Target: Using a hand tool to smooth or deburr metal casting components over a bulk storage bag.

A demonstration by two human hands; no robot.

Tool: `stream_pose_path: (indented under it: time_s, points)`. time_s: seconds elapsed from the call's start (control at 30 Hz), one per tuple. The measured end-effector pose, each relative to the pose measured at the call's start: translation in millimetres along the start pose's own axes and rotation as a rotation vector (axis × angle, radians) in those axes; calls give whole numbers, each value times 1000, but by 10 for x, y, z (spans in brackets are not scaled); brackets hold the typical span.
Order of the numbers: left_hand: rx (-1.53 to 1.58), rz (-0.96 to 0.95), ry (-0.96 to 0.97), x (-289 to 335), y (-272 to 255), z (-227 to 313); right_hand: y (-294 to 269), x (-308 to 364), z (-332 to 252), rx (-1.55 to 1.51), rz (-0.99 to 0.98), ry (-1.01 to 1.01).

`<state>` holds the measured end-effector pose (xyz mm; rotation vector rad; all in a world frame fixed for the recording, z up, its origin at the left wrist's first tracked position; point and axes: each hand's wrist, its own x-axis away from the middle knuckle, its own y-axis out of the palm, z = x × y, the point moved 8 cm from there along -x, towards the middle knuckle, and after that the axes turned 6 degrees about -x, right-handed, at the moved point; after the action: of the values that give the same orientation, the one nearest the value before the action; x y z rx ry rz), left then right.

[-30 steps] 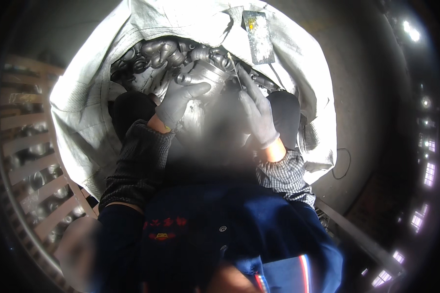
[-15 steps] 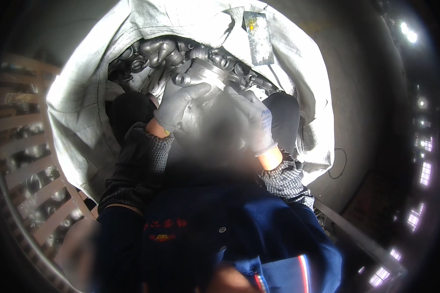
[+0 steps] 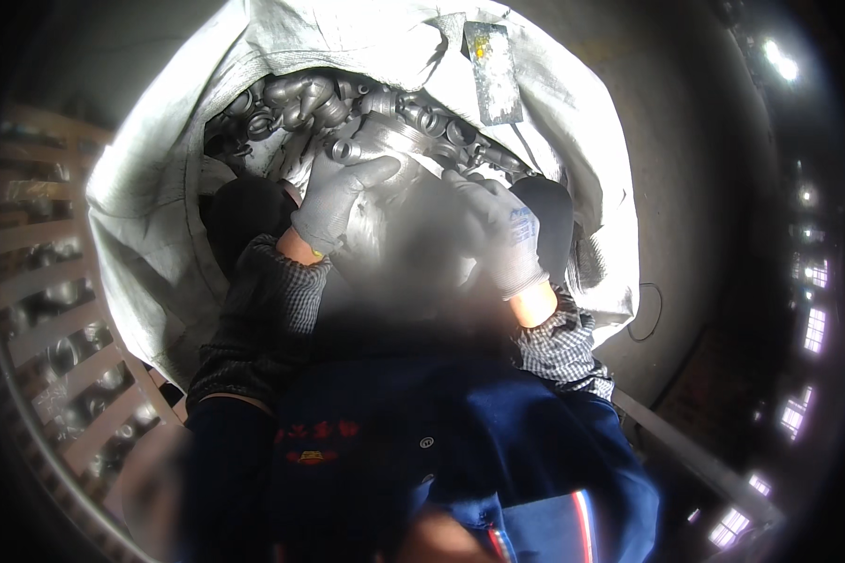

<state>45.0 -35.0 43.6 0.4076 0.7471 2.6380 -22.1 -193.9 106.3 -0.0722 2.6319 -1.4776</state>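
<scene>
Held near 12 o'clock: a large grey cylindrical metal fitting with a ridged collar [image 3: 396, 134] and a short, round, open-ended side outlet [image 3: 345, 150]. At half past 10, the left of two hands, in a pale grey knitted glove [image 3: 333, 202], closed round the fitting's near side, with thumb laid across the body just below the outlet. At 2 o'clock, the right hand, identically gloved [image 3: 505, 230], with fingers bent inward toward the fitting; impossible to tell whether gripping anything or touching the metal. Between the hands, toward the centre, a grey blur. Behind the fitting, from 11 to 1 o'clock, a heap of smaller dark grey tubular metal fittings [image 3: 300, 98], inside a white woven-fabric sack with wide folded rim [image 3: 141, 216]. Near 1 o'clock, against the sack, a dark rectangular plate with white smears and a yellow mark [image 3: 496, 80]. At 9 o'clock, a brown slatted crate [image 3: 33, 236].
</scene>
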Motion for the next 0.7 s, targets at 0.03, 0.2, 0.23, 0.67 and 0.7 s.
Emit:
stream_pose_path:
  time_s: [0.03,0.2,0.23,0.67,0.7]
  points:
    - [10,1,-11,10,30,31,-20,1,52,-192,21,52]
    - [-114,-25,11,27,135,153,-89,-27,69,-444,139,-51]
    - [-137,-28,19,30,147,165,-83,-45,40,-435,118,-39]
    - [-363,80,128,-26,-30,80,34,-97,9,-151,18,-132]
    - [-377,63,123,-33,-14,91,32,-100,15,-150,18,-131]
